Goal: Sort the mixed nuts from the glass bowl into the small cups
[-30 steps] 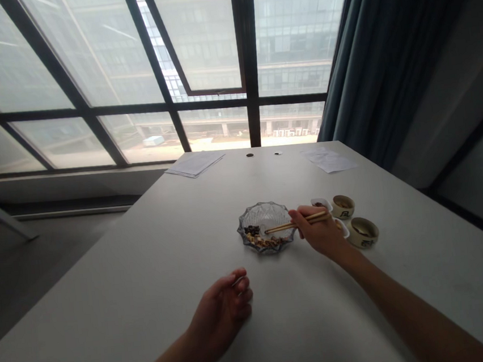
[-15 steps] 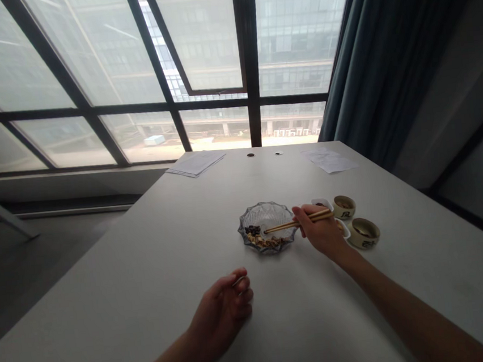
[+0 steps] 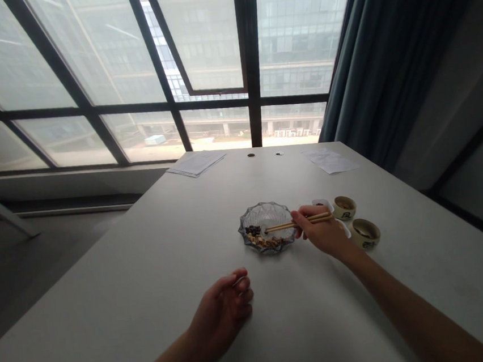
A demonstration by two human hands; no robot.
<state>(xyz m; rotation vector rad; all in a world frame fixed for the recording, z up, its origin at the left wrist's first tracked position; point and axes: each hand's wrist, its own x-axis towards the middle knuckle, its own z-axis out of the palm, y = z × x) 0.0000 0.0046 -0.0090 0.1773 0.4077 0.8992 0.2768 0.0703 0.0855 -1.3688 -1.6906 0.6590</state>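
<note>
Gripping wooden chopsticks [image 3: 280,227] in the right hand [image 3: 318,231], at the right of the glass bowl [image 3: 273,211]; pointing their tips leftward from the grip, over the bowl near dark pieces [image 3: 252,230]; curling the bare left hand [image 3: 226,307] loosely.

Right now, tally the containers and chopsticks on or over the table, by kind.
Glass bowl: 1
Cream pots with dark markings: 2
White dishes, partly hidden by the right hand: 2 visible
Chopsticks: 2
Total: 7
</note>
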